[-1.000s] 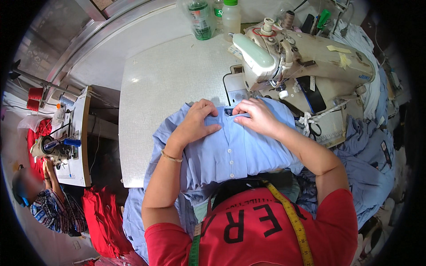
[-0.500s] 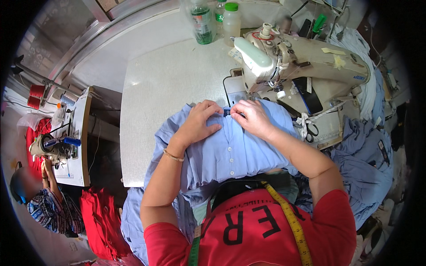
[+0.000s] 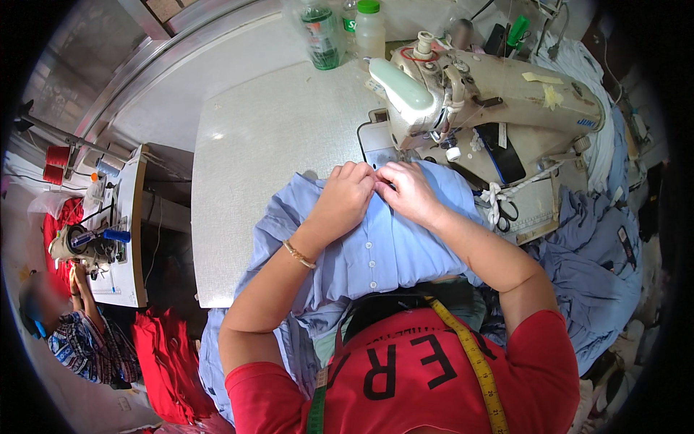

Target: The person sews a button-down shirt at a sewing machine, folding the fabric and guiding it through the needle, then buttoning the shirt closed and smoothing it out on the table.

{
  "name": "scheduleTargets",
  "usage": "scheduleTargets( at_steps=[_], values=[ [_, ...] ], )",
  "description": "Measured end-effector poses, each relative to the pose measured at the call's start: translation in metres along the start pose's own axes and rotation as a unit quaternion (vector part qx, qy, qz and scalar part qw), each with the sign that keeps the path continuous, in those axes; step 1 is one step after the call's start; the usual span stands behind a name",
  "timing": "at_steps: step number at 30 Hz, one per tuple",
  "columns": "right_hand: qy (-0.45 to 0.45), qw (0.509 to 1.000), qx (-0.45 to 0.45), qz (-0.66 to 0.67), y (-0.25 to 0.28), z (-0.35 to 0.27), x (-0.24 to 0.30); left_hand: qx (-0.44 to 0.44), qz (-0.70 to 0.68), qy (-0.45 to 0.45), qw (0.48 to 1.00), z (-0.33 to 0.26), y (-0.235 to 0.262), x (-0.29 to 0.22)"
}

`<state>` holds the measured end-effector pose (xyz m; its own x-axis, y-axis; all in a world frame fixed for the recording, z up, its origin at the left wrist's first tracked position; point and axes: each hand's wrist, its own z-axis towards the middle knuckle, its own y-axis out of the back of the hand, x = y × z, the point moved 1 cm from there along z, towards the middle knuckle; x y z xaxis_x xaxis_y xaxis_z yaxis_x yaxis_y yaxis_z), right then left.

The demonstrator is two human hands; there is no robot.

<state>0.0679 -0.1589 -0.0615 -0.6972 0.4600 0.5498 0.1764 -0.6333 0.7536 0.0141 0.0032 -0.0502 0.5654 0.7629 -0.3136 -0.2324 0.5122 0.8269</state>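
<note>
- Light-blue shirt (image 3: pixel 376 253) — one garment, spread across the grey table (image 3: pixel 260 159) in front of the sewing machine (image 3: pixel 477 94); its button placket runs toward the person.
- Left hand (image 3: pixel 343 199) and right hand (image 3: pixel 408 192) — knuckles touching, fingers curled, pinching the shirt's far edge just below the needle.
- Count — two hands, one machine, two bottles (image 3: pixel 347 29), one yellow tape measure (image 3: pixel 473 362).

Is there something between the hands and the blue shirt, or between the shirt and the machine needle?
Nothing visible. Both the left hand and right hand rest directly on the shirt, whose edge lies just before the needle.
</note>
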Motion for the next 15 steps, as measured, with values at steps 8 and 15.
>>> scheduleTargets(
  at_steps=[8,15],
  values=[
    [0.000,0.999,0.005,0.042,0.003,0.001,0.006,-0.224,0.133,0.167,0.951,-0.018,0.029,0.061],
    [-0.011,0.998,0.010,0.054,0.001,0.001,0.003,-0.035,-0.074,0.094,0.992,-0.010,0.018,0.010]
  ],
)
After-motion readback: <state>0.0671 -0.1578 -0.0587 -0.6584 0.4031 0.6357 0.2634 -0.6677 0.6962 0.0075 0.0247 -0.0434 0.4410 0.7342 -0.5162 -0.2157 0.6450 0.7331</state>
